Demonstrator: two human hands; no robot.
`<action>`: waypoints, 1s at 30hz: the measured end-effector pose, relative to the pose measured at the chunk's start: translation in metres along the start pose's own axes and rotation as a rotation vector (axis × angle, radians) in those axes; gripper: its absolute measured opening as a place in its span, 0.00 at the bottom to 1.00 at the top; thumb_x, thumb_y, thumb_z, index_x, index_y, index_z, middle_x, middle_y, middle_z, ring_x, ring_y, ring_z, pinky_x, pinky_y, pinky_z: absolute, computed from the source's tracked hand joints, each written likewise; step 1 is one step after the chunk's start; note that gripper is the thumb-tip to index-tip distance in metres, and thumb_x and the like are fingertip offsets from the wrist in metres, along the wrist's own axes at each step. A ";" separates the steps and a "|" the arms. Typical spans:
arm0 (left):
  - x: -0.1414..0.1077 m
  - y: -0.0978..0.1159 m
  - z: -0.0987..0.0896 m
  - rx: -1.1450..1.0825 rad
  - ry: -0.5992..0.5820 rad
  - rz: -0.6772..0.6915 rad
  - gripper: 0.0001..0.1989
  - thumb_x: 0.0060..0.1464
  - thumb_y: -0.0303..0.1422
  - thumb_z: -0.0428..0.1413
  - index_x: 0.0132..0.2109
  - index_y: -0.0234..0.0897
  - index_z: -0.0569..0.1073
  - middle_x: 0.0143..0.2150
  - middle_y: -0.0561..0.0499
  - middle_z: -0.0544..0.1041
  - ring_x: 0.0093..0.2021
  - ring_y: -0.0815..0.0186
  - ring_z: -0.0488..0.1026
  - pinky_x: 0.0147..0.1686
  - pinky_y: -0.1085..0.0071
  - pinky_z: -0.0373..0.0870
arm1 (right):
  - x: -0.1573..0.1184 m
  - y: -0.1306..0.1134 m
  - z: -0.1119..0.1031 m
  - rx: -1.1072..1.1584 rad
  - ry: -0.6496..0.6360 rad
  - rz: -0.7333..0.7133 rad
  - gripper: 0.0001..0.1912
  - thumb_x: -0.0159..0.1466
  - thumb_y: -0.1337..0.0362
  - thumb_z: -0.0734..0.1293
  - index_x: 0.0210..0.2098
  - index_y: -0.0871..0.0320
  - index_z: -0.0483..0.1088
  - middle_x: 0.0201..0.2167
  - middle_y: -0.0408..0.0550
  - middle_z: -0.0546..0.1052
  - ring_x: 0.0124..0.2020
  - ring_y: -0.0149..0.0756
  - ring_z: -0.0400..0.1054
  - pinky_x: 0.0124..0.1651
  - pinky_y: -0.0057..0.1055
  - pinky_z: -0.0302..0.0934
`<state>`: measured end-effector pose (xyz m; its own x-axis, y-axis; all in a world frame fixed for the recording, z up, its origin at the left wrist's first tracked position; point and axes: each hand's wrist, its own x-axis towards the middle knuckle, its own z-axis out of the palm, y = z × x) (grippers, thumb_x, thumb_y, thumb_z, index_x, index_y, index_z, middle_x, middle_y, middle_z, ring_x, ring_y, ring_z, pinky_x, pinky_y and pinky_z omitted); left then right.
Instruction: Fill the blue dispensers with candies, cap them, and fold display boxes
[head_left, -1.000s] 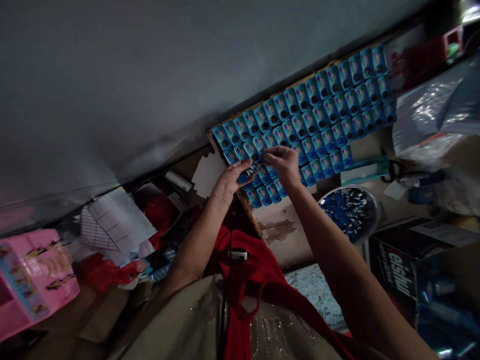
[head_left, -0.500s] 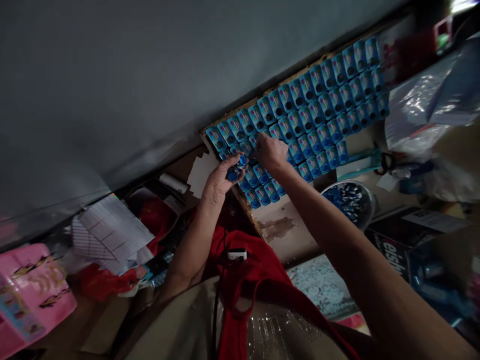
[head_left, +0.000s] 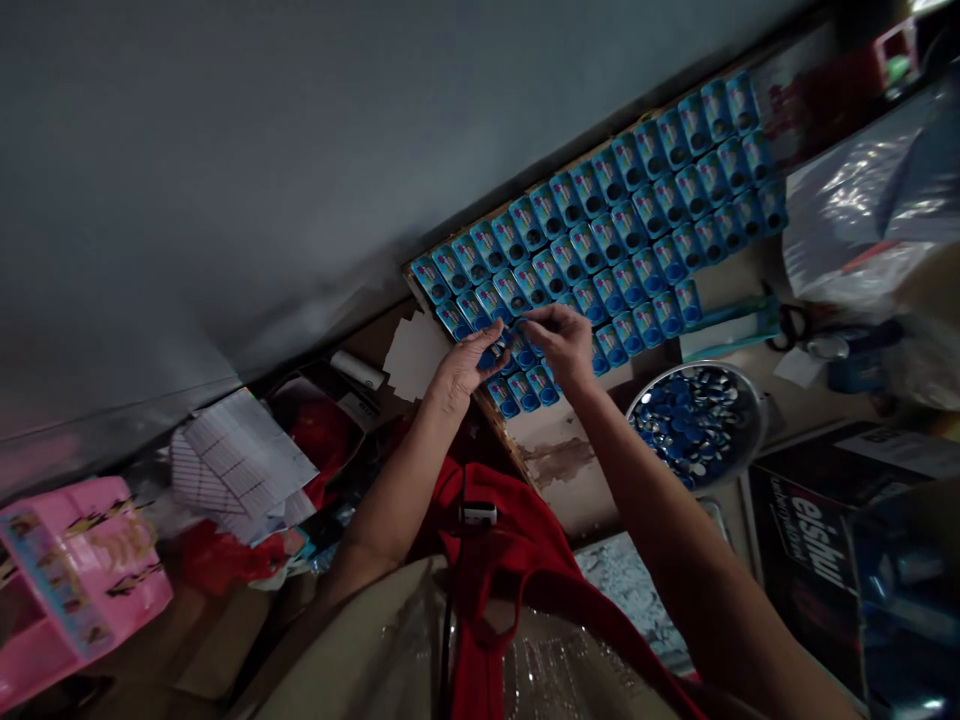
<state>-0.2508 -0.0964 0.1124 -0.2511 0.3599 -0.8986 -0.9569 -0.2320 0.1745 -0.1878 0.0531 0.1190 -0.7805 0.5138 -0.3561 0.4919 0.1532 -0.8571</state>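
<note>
My left hand [head_left: 466, 368] is curled around several small round blue discs [head_left: 498, 346], just above the lower rows of blue packs. Close beside it, my right hand [head_left: 564, 342] pinches with thumb and fingers at a small blue piece, probably one of the same discs; its fingertips almost meet my left hand. Beneath both hands, blue packs [head_left: 609, 178] lie in slanted rows on a board. Each pack has a printed label and a round spot at its lower end, dark in the upper rows and blue in the lower ones.
A metal bowl [head_left: 760, 430] of blue and silver discs stands right of my right forearm. Near it are a black box [head_left: 810, 540], scissors [head_left: 791, 328] and clear plastic bags [head_left: 862, 220]. Papers [head_left: 240, 460] and a pink bag [head_left: 97, 580] lie at left; a grey wall [head_left: 225, 180] rises behind.
My right hand has come back from a pack in the second row, down to my left hand. My left hand has shifted slightly right and down. The view has moved a little.
</note>
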 end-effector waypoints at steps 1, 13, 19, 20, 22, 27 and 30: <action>-0.001 -0.001 0.001 -0.010 -0.006 0.009 0.09 0.52 0.30 0.72 0.38 0.35 0.80 0.35 0.52 0.80 0.36 0.70 0.78 0.41 0.73 0.78 | 0.005 0.002 -0.002 -0.058 0.060 0.006 0.10 0.60 0.56 0.71 0.35 0.55 0.79 0.30 0.45 0.79 0.33 0.38 0.72 0.40 0.34 0.68; -0.001 0.031 -0.006 -0.083 -0.052 -0.049 0.05 0.62 0.31 0.65 0.39 0.34 0.78 0.34 0.51 0.81 0.32 0.70 0.79 0.36 0.73 0.79 | 0.077 -0.022 0.013 -0.859 -0.072 0.080 0.07 0.60 0.66 0.74 0.37 0.56 0.74 0.38 0.52 0.81 0.44 0.48 0.75 0.47 0.40 0.61; -0.008 0.034 0.001 -0.093 -0.042 -0.096 0.08 0.61 0.32 0.66 0.36 0.34 0.76 0.32 0.50 0.80 0.29 0.71 0.77 0.27 0.79 0.73 | 0.071 -0.037 0.010 -0.874 -0.095 0.003 0.09 0.57 0.68 0.75 0.37 0.54 0.75 0.37 0.50 0.81 0.42 0.49 0.75 0.46 0.40 0.61; -0.010 0.033 0.001 -0.078 -0.021 -0.076 0.08 0.61 0.31 0.67 0.36 0.34 0.76 0.32 0.50 0.80 0.29 0.71 0.77 0.27 0.78 0.74 | 0.063 -0.038 0.010 -0.818 -0.089 -0.025 0.07 0.58 0.67 0.75 0.36 0.54 0.76 0.36 0.49 0.80 0.40 0.46 0.74 0.45 0.39 0.62; -0.010 0.031 -0.002 -0.026 0.014 -0.026 0.08 0.59 0.32 0.68 0.36 0.35 0.77 0.32 0.51 0.80 0.29 0.71 0.77 0.30 0.76 0.75 | 0.045 -0.036 0.010 -0.588 -0.111 -0.069 0.05 0.62 0.62 0.73 0.37 0.55 0.78 0.32 0.47 0.79 0.36 0.41 0.72 0.42 0.36 0.63; -0.001 0.016 -0.003 0.100 0.013 0.016 0.11 0.53 0.34 0.72 0.34 0.35 0.79 0.30 0.54 0.78 0.29 0.72 0.75 0.36 0.74 0.78 | 0.002 -0.017 0.011 0.020 -0.261 -0.044 0.20 0.57 0.46 0.75 0.38 0.55 0.81 0.32 0.45 0.78 0.33 0.35 0.70 0.38 0.32 0.65; 0.005 0.006 0.005 0.093 0.004 0.032 0.11 0.53 0.33 0.72 0.35 0.36 0.78 0.33 0.55 0.79 0.34 0.72 0.77 0.40 0.74 0.79 | -0.004 -0.006 0.006 0.160 -0.145 0.036 0.21 0.54 0.43 0.77 0.33 0.54 0.79 0.32 0.46 0.78 0.32 0.36 0.72 0.38 0.33 0.66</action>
<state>-0.2581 -0.0913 0.1112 -0.2817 0.3500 -0.8934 -0.9577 -0.1589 0.2398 -0.1901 0.0451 0.1236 -0.8167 0.3878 -0.4273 0.4618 -0.0048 -0.8870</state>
